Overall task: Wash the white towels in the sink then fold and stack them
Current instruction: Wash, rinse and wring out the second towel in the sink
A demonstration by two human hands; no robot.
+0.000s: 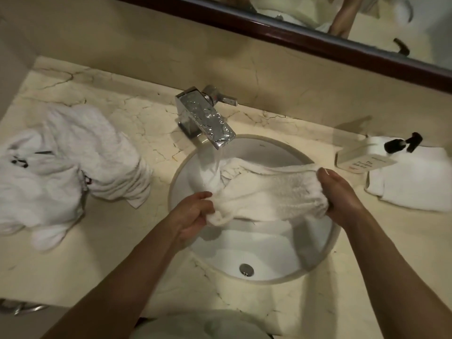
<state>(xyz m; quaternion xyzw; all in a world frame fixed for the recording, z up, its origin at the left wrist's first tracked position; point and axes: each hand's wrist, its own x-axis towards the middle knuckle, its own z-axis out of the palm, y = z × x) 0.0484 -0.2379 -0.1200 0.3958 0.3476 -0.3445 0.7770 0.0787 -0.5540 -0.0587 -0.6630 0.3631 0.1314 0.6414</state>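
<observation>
Several crumpled white towels [66,167] heaped at the far left of the marble surface [137,123], well apart from the round sink [322,243]. Over the basin, left hand [193,216] bunched round one end of a white towel [264,192], right hand [340,194] clenched round the other end, cloth stretched between them with its far corner under water running from the chrome tap [208,116]. Farther right, a folded white towel [411,184] flat on the surface, a white pump bottle [367,155] with a black nozzle lying across its near-left corner.
</observation>
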